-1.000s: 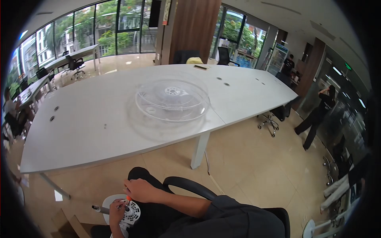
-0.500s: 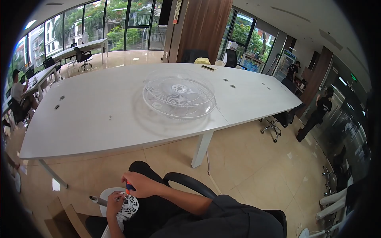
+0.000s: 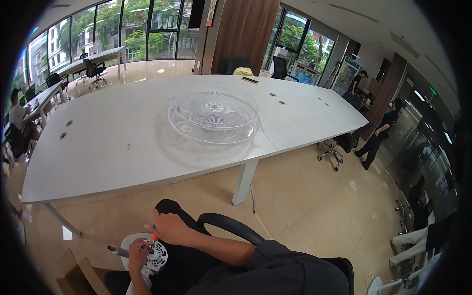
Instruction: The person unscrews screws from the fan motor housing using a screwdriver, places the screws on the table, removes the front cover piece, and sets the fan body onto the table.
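On my lap, at the lower left of the head view, sits the white slotted motor housing (image 3: 158,256) of a fan. Above it, my right hand (image 3: 172,229) is closed over a screwdriver (image 3: 155,237), whose orange part shows below the palm; the rest of the handle is hidden. My left hand (image 3: 138,254) is at the housing's left side, fingers pinched close to the screwdriver's lower end. What sits in that pinch is too small to make out. A white round base (image 3: 132,239) and a grey pole (image 3: 117,251) lie just beyond my left hand.
Clear-and-white fan guards (image 3: 214,118) lie on the large white table (image 3: 108,167) ahead. An open cardboard box (image 3: 81,275) stands at lower left, and a black chair armrest (image 3: 231,223) curves by my right arm. A person (image 3: 378,135) is on the right; others are farther off.
My right hand has turned on the screwdriver, its fingers looser and the blue of the handle now covered. The left hand stays at the housing. The view has shifted slightly; the person at right has moved.
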`<state>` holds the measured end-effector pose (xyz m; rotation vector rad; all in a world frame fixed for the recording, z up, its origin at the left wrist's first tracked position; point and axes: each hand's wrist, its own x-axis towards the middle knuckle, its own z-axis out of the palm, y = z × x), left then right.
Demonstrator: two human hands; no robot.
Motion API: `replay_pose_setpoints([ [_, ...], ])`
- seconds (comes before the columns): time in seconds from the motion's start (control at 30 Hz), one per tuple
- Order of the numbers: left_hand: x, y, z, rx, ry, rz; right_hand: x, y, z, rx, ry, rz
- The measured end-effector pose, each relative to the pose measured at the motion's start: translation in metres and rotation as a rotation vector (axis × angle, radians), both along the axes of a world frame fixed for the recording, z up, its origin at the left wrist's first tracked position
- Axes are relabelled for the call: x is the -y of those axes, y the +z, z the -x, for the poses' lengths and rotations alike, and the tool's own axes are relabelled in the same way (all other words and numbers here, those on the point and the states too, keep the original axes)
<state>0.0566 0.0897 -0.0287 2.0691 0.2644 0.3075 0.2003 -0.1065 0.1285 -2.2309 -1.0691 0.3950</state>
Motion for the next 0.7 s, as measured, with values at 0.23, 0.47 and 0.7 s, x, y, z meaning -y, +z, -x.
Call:
replay_pose_setpoints([
  [0.23, -0.005, -0.014, 0.004, 0.059, 0.039, -0.021, 0.008, -0.019, -0.005, 0.095, 0.253, -0.370],
  [0.47, -0.006, -0.014, 0.002, 0.026, 0.019, 0.018, 0.000, -0.016, -0.014, -0.023, 0.251, -0.154],
  [0.7, -0.003, -0.010, 0.000, 0.004, 0.040, 0.010, -0.004, -0.012, 0.013, 0.218, -0.056, -0.282],
])
